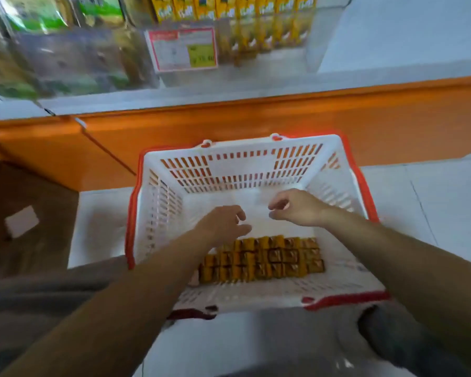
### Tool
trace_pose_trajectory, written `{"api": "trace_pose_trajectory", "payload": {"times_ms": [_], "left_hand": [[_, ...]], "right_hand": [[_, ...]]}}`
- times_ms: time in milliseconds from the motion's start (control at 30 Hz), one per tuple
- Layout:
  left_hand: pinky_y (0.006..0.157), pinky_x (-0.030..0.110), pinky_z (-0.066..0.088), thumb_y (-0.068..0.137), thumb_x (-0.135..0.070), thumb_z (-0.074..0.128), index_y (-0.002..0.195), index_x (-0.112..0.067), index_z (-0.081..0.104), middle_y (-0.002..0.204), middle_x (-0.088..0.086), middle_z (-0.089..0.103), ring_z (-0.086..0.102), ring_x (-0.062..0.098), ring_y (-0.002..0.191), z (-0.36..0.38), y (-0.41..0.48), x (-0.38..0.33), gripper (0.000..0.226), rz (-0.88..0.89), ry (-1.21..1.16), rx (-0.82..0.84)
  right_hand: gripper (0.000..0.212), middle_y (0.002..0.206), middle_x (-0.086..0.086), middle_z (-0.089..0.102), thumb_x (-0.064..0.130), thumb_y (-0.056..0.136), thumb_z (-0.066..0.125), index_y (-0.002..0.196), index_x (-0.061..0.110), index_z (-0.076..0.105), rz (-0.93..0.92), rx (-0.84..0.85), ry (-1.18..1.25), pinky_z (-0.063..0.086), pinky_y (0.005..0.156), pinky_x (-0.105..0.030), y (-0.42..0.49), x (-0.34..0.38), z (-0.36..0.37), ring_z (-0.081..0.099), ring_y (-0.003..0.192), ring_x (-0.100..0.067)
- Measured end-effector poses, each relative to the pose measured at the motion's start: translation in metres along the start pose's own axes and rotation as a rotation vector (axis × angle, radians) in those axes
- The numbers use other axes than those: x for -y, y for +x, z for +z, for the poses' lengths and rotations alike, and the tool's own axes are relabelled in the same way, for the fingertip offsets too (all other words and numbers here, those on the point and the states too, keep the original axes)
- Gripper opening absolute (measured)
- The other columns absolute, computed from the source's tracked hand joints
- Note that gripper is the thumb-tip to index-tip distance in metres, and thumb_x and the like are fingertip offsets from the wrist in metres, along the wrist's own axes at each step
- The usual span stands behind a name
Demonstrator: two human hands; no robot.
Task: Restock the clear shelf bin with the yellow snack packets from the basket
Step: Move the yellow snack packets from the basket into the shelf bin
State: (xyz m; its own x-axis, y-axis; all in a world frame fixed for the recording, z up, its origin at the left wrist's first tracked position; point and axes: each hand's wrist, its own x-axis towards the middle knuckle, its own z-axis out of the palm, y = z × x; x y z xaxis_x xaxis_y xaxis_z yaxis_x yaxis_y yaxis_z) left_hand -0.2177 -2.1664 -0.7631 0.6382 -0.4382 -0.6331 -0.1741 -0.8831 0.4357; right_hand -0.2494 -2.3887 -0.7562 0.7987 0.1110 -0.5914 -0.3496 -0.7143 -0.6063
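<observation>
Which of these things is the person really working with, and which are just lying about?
Part of the job:
- white basket
- yellow snack packets in the basket
- clear shelf bin, above
- left hand and right hand, both empty over the basket

Just there:
- green packets in the next bin
- price label
- brown cardboard box
- orange shelf base

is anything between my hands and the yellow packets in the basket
Nothing visible does. The left hand and right hand hang empty over the open-topped basket; the yellow packets lie uncovered by its near wall, closer to the person than either hand.
</observation>
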Motion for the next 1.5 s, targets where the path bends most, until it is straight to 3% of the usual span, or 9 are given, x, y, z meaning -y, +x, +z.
{"api": "trace_pose_trajectory", "payload": {"times_ms": [200,467,633,733,967,1033,1200,1367,1500], "left_hand": [[0.090,0.031,0.041,0.087,-0.067,0.063,0.142,-0.030,0.052,0.143,0.004,0.055,0.055,0.023,0.124,0.052,0.026,0.027,0.067,-0.064,-0.146,0.197],[0.097,0.035,0.041,0.092,-0.066,0.058,0.141,-0.028,0.055,0.142,0.000,0.057,0.054,0.022,0.127,0.059,0.042,0.048,0.062,-0.022,-0.174,0.264],[0.086,0.033,0.045,0.098,-0.052,0.058,0.140,-0.030,0.054,0.134,0.004,0.059,0.058,0.023,0.114,0.051,0.042,0.055,0.048,-0.032,-0.439,0.103],[0.091,0.034,0.044,0.103,-0.048,0.051,0.136,-0.025,0.056,0.135,0.005,0.060,0.056,0.023,0.120,0.051,0.041,0.053,0.040,0.025,-0.403,0.110],[0.065,0.030,0.038,0.107,-0.050,0.039,0.112,-0.024,0.054,0.101,0.002,0.057,0.053,0.014,0.078,0.047,0.046,0.052,0.031,-0.078,-0.372,0.025],[0.065,0.030,0.038,0.105,-0.053,0.039,0.108,-0.023,0.053,0.100,0.001,0.055,0.052,0.013,0.074,0.043,0.050,0.054,0.033,-0.090,-0.370,0.009],[0.073,0.029,0.047,0.090,-0.064,0.061,0.133,-0.020,0.051,0.125,0.004,0.059,0.059,0.020,0.105,0.034,0.055,0.061,0.063,-0.161,-0.523,0.091],[0.089,0.043,0.059,0.071,-0.035,0.092,0.156,-0.028,0.020,0.131,0.010,0.059,0.064,0.030,0.112,0.033,0.054,0.073,0.111,-0.175,-0.609,0.190],[0.085,0.037,0.053,0.090,-0.033,0.076,0.145,-0.017,0.041,0.134,0.009,0.058,0.059,0.027,0.115,0.042,0.061,0.072,0.067,-0.173,-0.505,0.023]], "right_hand": [[0.062,0.129,0.002,0.058,0.063,0.088,0.058,0.140,0.031,0.048,0.039,0.202,-0.215,0.038,0.084,-0.027,0.030,-0.026,0.061,0.051,0.099,-0.011],[0.060,0.135,-0.003,0.060,0.066,0.096,0.036,0.143,0.030,0.046,-0.051,0.299,-0.428,0.039,0.082,-0.033,0.037,-0.041,0.080,0.057,0.117,-0.025],[0.043,0.124,-0.005,0.063,0.051,0.103,0.035,0.137,0.030,0.048,-0.021,0.246,-0.348,0.043,0.078,-0.036,0.036,-0.040,0.079,0.059,0.099,-0.024],[0.038,0.123,-0.007,0.063,0.040,0.106,0.030,0.138,0.029,0.047,0.003,0.188,-0.296,0.042,0.076,-0.035,0.040,-0.036,0.078,0.054,0.092,-0.021],[0.037,0.122,-0.006,0.056,0.031,0.108,0.028,0.133,0.024,0.053,-0.091,0.105,-0.264,0.045,0.094,-0.038,0.047,-0.036,0.080,0.055,0.110,-0.025],[0.038,0.115,-0.005,0.059,0.035,0.107,0.029,0.129,0.020,0.056,-0.107,0.073,-0.271,0.045,0.092,-0.038,0.052,-0.039,0.080,0.056,0.107,-0.025],[0.044,0.106,0.001,0.063,0.056,0.097,0.047,0.118,0.020,0.061,-0.060,-0.002,-0.147,0.043,0.073,-0.029,0.068,-0.045,0.074,0.057,0.092,-0.016],[0.056,0.097,0.012,0.052,0.051,0.069,0.083,0.113,0.035,0.052,0.008,0.107,-0.132,0.038,0.061,-0.020,0.069,-0.049,0.066,0.049,0.083,-0.004],[0.045,0.100,0.004,0.054,0.044,0.082,0.076,0.119,0.025,0.058,-0.006,0.054,-0.088,0.036,0.060,-0.019,0.068,-0.053,0.068,0.050,0.082,-0.008]]}}
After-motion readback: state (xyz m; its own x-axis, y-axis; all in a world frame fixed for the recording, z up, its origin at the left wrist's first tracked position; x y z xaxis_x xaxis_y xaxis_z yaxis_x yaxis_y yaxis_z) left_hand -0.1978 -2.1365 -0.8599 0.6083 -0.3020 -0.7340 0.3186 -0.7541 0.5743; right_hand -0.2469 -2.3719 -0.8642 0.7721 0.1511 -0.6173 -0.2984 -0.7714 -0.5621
